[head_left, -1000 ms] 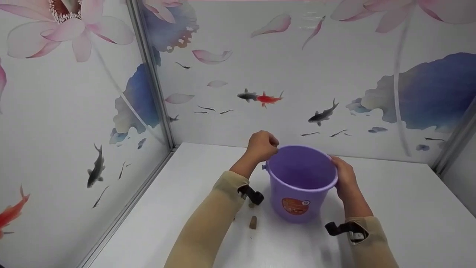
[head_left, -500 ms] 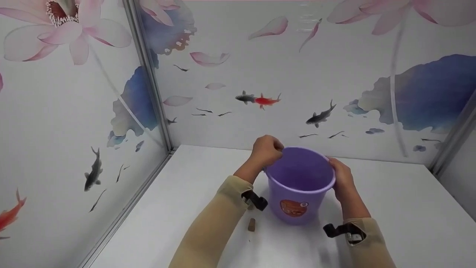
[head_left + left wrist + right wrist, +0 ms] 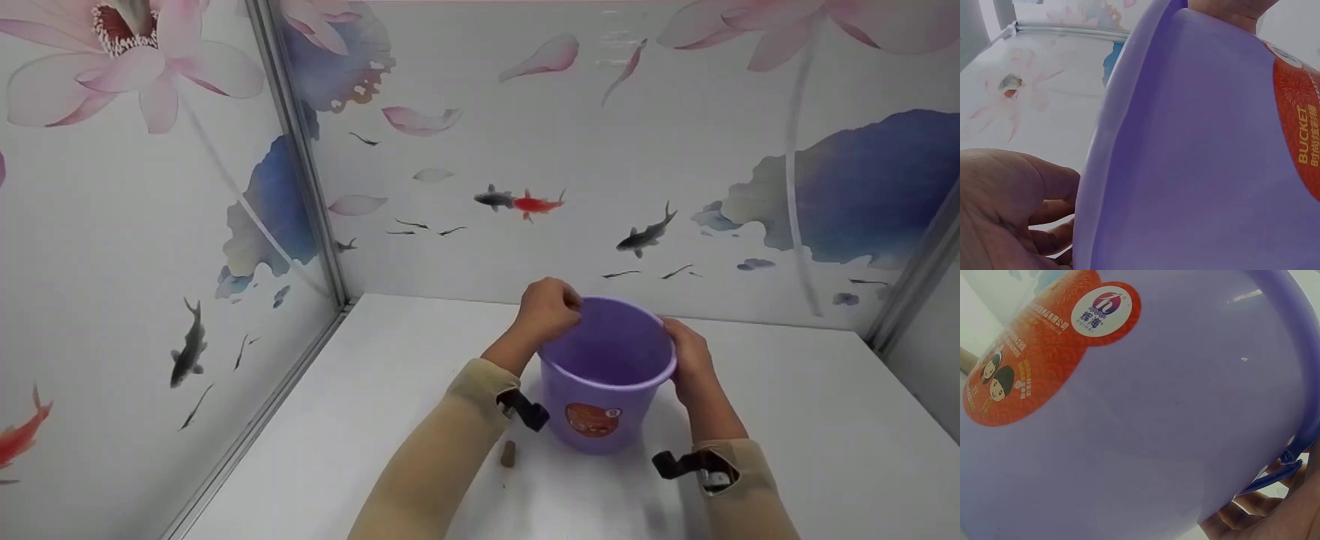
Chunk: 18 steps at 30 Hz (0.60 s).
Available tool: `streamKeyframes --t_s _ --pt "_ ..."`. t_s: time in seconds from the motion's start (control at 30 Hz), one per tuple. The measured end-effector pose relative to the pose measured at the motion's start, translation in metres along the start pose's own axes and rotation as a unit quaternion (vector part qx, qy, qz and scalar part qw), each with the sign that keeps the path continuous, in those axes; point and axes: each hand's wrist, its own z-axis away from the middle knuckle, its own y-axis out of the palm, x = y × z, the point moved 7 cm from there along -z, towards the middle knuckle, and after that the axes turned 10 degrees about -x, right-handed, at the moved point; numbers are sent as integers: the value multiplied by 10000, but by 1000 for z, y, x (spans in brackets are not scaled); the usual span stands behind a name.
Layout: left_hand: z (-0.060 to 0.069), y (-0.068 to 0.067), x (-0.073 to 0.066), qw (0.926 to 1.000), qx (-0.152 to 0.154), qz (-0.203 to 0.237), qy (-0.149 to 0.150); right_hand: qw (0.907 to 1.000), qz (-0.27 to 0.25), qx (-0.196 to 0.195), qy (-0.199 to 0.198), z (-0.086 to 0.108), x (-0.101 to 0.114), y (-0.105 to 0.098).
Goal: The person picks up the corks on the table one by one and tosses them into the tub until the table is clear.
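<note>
A purple bucket [image 3: 600, 397] with an orange label stands upright on the white table. At its right side my right hand [image 3: 688, 356] grips it near the rim; in the right wrist view, the fingers [image 3: 1252, 503] lie around the far side, beside a blue handle end [image 3: 1272, 479]. My left hand [image 3: 551, 311] is over the bucket's left rim with fingers curled. In the left wrist view, the rim hides those fingertips, so anything between them cannot be seen. A small brown cork-like piece [image 3: 508, 454] lies on the table, left of the bucket.
The white table [image 3: 810, 420] meets a back wall [image 3: 450, 262] and a left wall [image 3: 127, 247], both printed with lotus flowers and fish. Small black cameras are worn at the left wrist [image 3: 529, 411] and right wrist [image 3: 671, 463].
My left hand has moved right and slightly down, from beside the bucket to over its left rim. The right hand keeps its hold. A second brown piece is now hidden by the left wrist.
</note>
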Motion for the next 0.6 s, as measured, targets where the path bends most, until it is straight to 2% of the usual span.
streamKeyframes --t_s 0.23,0.6 --pt "1 4 -11 9999 74 96 61 10000 -74 -1 -53 0 1 -1" --pt "5 12 -16 9997 172 110 168 9999 -29 86 -75 0 0 0"
